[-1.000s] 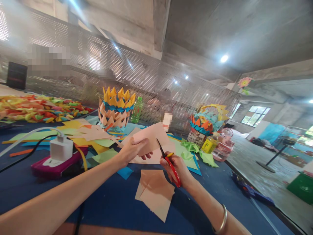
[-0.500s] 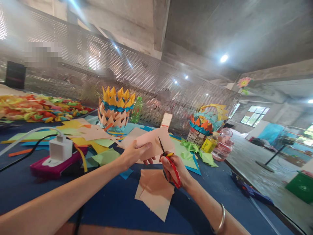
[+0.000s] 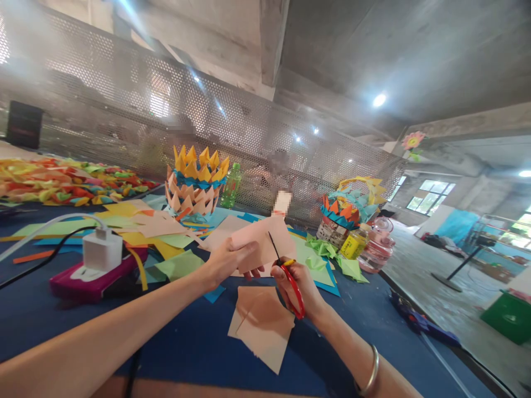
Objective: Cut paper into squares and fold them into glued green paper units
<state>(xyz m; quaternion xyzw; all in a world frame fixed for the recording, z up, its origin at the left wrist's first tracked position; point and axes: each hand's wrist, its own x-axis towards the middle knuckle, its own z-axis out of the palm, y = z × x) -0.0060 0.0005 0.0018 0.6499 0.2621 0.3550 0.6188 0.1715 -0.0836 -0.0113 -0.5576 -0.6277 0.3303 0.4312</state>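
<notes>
With our left hand (image 3: 228,261) we grasp a pale pink sheet (image 3: 265,243) above the table (image 3: 178,342), thumb on top and fingers beneath, presumably to steady it while leaving its right side free. Our right hand (image 3: 306,284) has its grip wrapped around the red-handled scissors (image 3: 297,290), apparently angling the blade towards that side; a loose peach piece (image 3: 267,337) lies nearer us, probably placed within easy reach.
</notes>
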